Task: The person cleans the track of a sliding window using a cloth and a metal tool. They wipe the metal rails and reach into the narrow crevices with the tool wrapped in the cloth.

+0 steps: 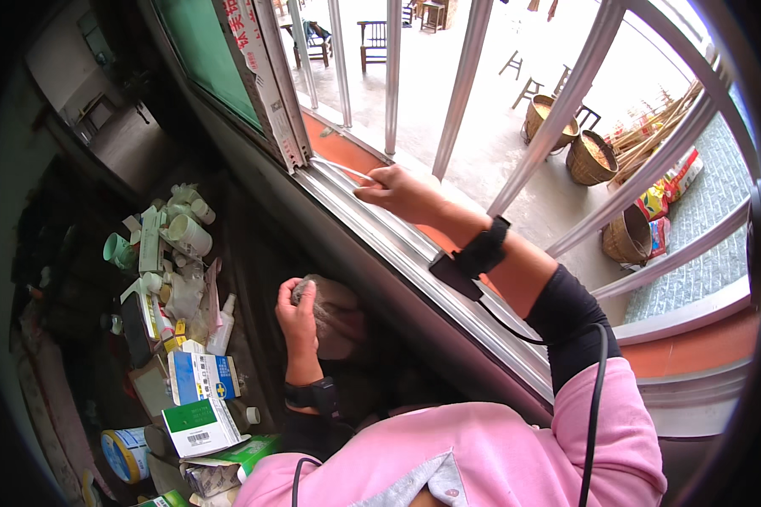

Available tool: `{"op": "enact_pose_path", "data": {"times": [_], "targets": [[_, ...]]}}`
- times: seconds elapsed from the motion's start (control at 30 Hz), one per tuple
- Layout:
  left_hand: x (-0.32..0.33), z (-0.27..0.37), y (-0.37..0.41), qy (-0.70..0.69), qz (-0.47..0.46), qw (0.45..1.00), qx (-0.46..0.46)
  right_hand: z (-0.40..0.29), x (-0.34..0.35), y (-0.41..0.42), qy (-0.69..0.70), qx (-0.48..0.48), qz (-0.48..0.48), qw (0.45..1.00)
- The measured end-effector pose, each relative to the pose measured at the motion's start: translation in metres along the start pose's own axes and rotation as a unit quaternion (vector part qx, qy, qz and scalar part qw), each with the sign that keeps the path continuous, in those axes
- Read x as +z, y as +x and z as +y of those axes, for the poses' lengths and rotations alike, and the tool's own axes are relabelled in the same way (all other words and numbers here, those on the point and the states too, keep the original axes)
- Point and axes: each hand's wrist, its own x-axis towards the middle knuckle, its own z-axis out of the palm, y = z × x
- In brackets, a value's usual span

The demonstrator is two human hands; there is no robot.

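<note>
My right hand (387, 189) grips a thin white rod (341, 167) over the sill. The rod's far end meets the corner of the metal window track (361, 212), beside the upright frame of the sliding window (263, 89). What tip it has is too small to tell. Lower down, on the room side of the sill, my left hand (297, 310) holds a bunched grey cloth (333, 314) that looks dusty. Part of the cloth lies in shadow, so its lower edge is hard to make out.
Metal window bars (463, 89) stand just beyond the track. To my left, a cluttered surface bears medicine boxes (203, 377), a white cup (190, 234), a green cup (119, 250) and a spray bottle (222, 326). A black cable (599, 405) runs along my right arm. Outside are woven baskets (591, 158).
</note>
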Motion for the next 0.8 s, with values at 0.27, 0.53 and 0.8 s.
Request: {"op": "enact_pose_path", "data": {"times": [0.27,0.53,0.8], "targets": [[0.024,0.118,-0.036,-0.14,-0.16,0.972,0.098,-0.007,0.013,-0.101,0.15,-0.008,-0.19,0.97],[0.009,0.12,-0.032,-0.164,-0.195,0.964,0.07,-0.007,-0.023,-0.131,0.191,0.002,-0.064,0.98],[0.052,0.13,0.046,0.139,-0.017,0.893,0.429,-0.067,-0.071,-0.155,0.017,0.091,0.148,0.985]]}}
